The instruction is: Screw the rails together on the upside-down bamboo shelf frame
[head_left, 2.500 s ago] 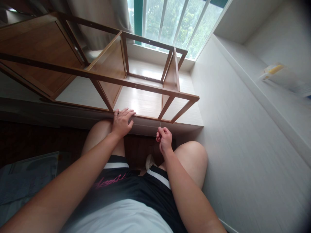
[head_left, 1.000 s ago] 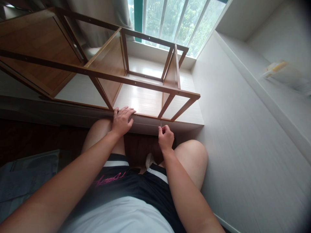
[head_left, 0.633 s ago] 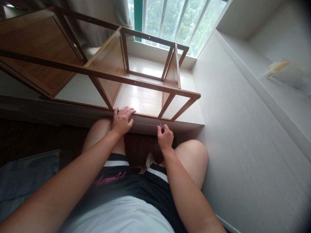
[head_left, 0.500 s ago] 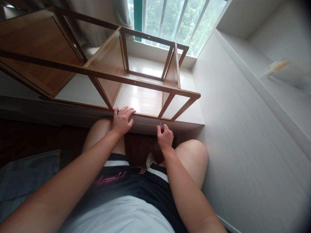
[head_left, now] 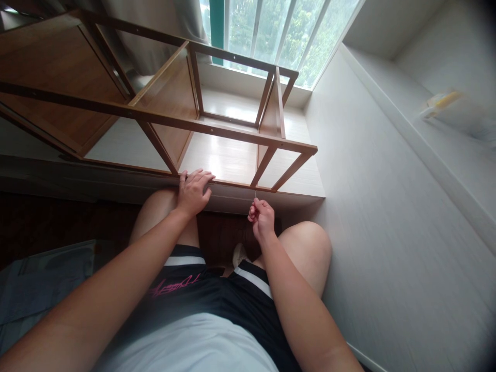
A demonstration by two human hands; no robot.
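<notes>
A brown wooden shelf frame [head_left: 228, 135] lies on its side on a pale ledge, with panels set across it. My left hand [head_left: 192, 194] rests on its near lower rail, fingers spread and palm down, beside the joint of a panel. Below the right part of that rail, my right hand [head_left: 262, 217] is closed, fingers curled and thumb pinching. From it a thin metal rod that looks like a hex key [head_left: 256, 194] points up at the rail near a crosspiece. Its tip is too small to make out, and my fingers hide its other end.
A pale wall panel [head_left: 380, 206] stands close on the right. Behind the frame are a barred window [head_left: 287, 31] and a grey curtain [head_left: 155, 15]. My knees sit against the ledge front. A flat grey package [head_left: 46, 279] lies on the floor at left.
My right hand has turned at the wrist, its fingers curling differently about the rod, which now stands more upright. My left hand stays on the rail. The view has shifted slightly.
</notes>
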